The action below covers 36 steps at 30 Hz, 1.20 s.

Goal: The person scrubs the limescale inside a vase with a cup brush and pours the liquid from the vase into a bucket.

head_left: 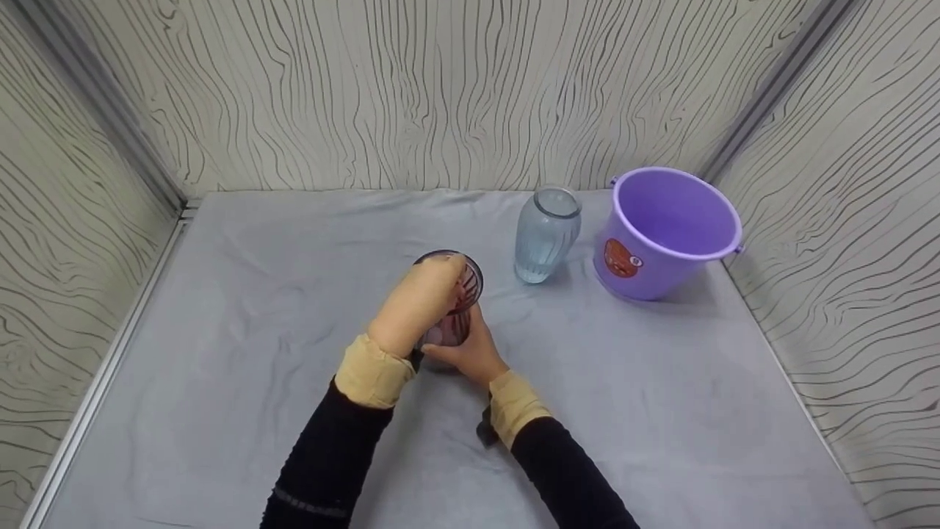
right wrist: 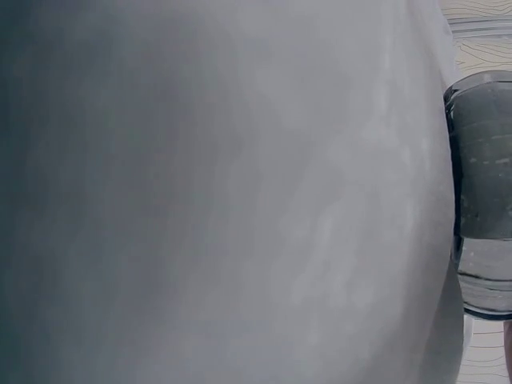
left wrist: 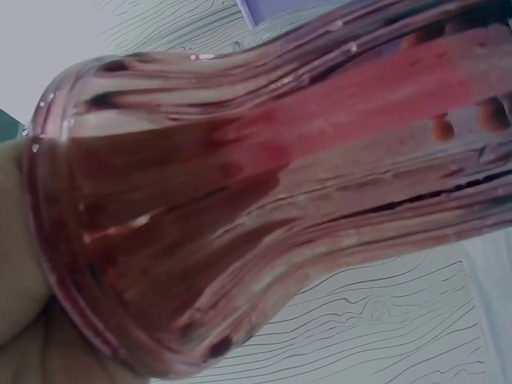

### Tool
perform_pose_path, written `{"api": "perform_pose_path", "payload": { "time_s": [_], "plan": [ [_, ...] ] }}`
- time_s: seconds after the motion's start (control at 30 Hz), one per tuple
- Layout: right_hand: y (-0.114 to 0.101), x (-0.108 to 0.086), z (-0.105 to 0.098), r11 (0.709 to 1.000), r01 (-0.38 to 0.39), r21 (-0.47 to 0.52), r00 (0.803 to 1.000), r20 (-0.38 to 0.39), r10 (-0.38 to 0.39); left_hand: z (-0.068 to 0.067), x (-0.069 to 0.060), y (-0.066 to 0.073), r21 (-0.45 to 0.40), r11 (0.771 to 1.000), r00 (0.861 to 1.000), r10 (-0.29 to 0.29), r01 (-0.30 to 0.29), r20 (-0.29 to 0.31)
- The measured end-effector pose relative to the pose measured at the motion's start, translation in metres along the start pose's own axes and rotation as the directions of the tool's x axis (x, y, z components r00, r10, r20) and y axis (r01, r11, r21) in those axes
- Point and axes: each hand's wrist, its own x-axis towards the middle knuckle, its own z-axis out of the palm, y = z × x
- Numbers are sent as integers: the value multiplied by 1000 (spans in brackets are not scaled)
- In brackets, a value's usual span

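A reddish ribbed glass vase [head_left: 453,328] stands on the grey cloth near the middle. My left hand [head_left: 420,294] reaches down over its dark rim, the fingers inside the mouth. My right hand [head_left: 479,354] grips the side of the vase lower down, thumb in front. In the left wrist view the vase [left wrist: 320,216] lies across the picture, and a pink strip [left wrist: 352,104] shows through its glass; what the left fingers do inside cannot be made out. Part of a glass object [right wrist: 486,160] shows at the right edge of the right wrist view; which one is unclear.
A pale blue glass vase [head_left: 542,239] stands behind and to the right of the reddish one. Beside it, further right, is a purple bucket [head_left: 664,272] with a red sticker. Wood-patterned panels [head_left: 411,95] enclose the back and sides.
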Motion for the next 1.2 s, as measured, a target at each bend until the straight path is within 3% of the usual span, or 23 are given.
{"api": "perform_pose_path", "payload": {
  "time_s": [0.33,0.6,0.9,1.07,1.2],
  "plan": [
    [0,1,-1,999,-26,-38,1000,1,26,3,-1,2,60,998,999,-6,9,-47],
    [0,2,-1,999,-37,-31,999,1,37,-1,1,0,70,997,999,-27,25,24],
    [1,2,1,999,-29,-29,999,-16,29,-4,1,-3,58,997,997,48,-51,61],
    [-25,-3,0,999,-41,-28,999,-11,41,-5,-1,-5,29,998,997,54,-56,61],
    [-16,-1,1,998,-56,-31,998,-20,55,-5,-1,-7,1,997,996,81,-81,46]
  ]
}}
